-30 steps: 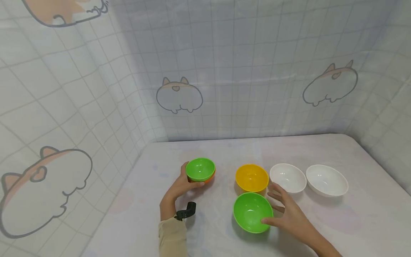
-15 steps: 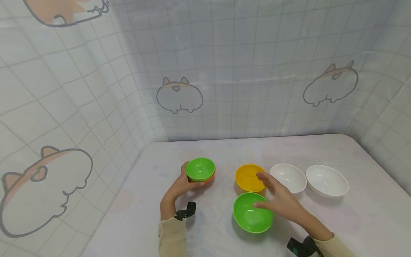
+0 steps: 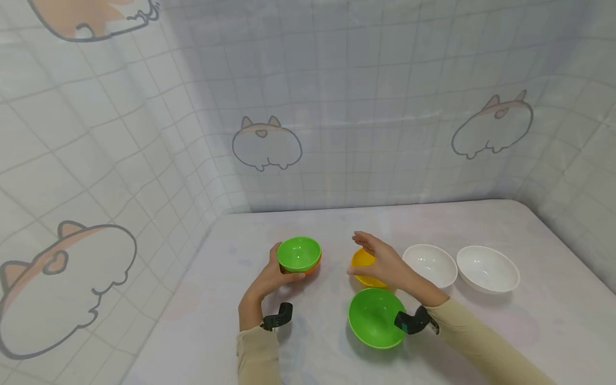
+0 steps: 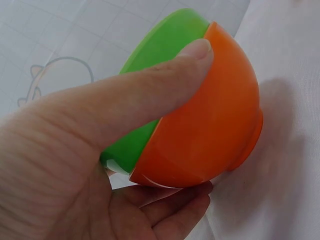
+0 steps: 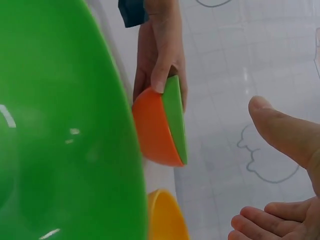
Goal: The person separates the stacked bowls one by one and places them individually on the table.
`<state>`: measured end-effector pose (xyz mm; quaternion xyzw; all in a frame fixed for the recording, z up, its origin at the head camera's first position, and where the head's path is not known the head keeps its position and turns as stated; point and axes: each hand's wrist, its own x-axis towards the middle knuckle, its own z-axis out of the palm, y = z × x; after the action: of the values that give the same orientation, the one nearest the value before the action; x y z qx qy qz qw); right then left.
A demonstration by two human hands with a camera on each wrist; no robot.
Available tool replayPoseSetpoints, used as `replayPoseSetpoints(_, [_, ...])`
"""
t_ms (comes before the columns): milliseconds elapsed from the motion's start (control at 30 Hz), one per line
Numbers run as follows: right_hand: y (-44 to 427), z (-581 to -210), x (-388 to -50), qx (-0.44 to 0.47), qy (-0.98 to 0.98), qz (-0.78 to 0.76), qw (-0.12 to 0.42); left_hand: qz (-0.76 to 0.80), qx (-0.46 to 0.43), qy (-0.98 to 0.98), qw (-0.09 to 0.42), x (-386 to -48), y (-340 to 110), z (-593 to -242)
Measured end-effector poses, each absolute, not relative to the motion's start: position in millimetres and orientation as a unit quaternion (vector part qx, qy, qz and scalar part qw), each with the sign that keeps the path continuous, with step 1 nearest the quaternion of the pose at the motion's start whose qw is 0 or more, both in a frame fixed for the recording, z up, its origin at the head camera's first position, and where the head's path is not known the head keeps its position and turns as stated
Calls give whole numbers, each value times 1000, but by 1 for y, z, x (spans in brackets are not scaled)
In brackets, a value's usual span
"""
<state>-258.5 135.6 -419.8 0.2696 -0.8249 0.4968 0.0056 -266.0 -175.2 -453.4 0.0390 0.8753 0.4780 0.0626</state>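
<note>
A small green bowl (image 3: pixel 299 254) sits nested inside an orange bowl (image 4: pixel 220 115) at the left of the table. My left hand (image 3: pixel 269 279) grips this pair from the left side, thumb across the outside and fingers around the other side. Over the yellow bowl (image 3: pixel 361 259) hovers my right hand (image 3: pixel 389 266), fingers extended, thumb apart, nothing between them; it hides part of that bowl. In the right wrist view the thumb and fingers are also spread. Below my right forearm stands a larger green bowl (image 3: pixel 372 318), upright, in front of the yellow one.
Two white bowls, one nearer (image 3: pixel 430 266) and one at the far right (image 3: pixel 488 270), stand side by side. The table (image 3: pixel 231 251) has a pale cloth. Behind and to the left rises a gridded curtain (image 3: pixel 337 107) printed with cartoon animals.
My right hand has moved left and away from me, from beside the larger green bowl to above the yellow bowl. My left hand keeps its hold on the nested bowls.
</note>
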Motion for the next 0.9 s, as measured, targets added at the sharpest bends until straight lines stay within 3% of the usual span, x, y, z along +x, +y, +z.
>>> replayPoseSetpoints(900, [52,-413,-304,327,-846,418,-53,508,66,857,62,-262,-176,-449])
